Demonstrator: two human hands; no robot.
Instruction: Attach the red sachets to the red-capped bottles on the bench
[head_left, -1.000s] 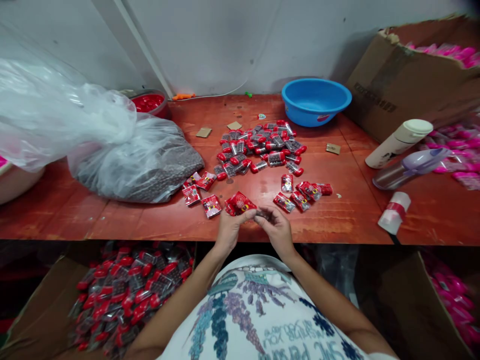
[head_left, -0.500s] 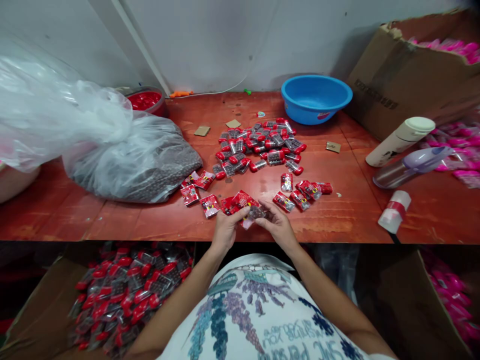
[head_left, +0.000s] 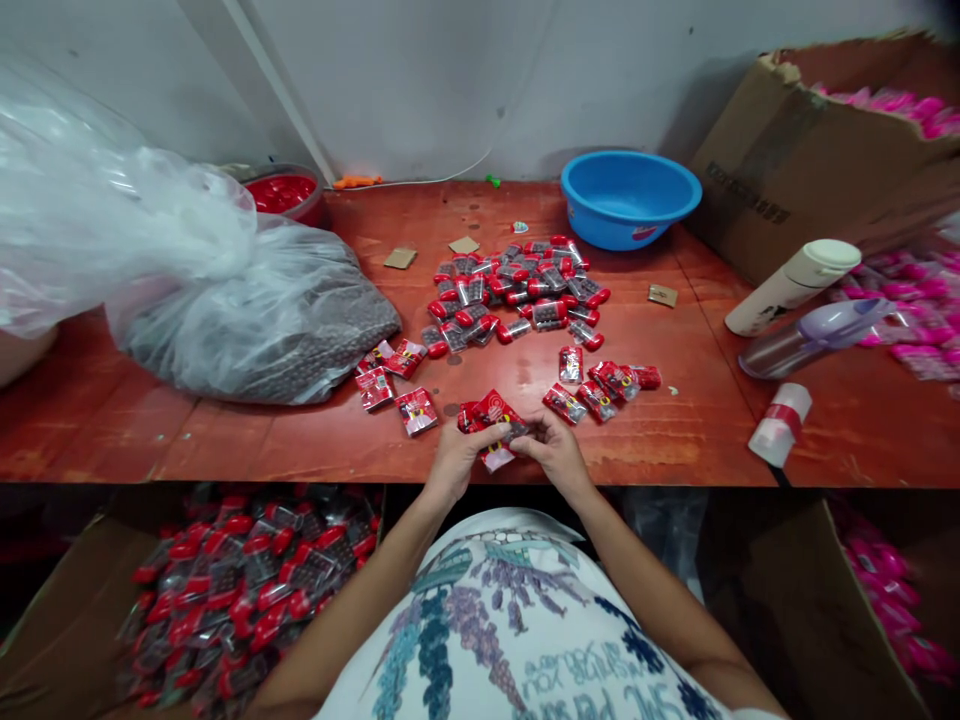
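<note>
At the near edge of the red wooden table (head_left: 675, 450), my left hand (head_left: 456, 464) is closed on a bunch of red printed packets (head_left: 489, 411). My right hand (head_left: 556, 452) pinches a small dark clear-cased item (head_left: 519, 431) against those packets. More red packets (head_left: 397, 385) lie to the left and others (head_left: 604, 385) to the right. A pile of small red-capped clear cases (head_left: 521, 295) sits further back, mid-table.
A big clear plastic bag of dark pellets (head_left: 262, 320) fills the left. A red dish (head_left: 283, 193) and a blue basin (head_left: 630, 195) stand at the back. A white bottle (head_left: 791, 288), purple bottle (head_left: 817, 335) and cardboard box (head_left: 817, 150) are right. A box of finished cases (head_left: 240, 590) sits below.
My hands stayed together at the table edge. The right hand pushed the dark item in against the packets in the left hand. The camera shifted slightly.
</note>
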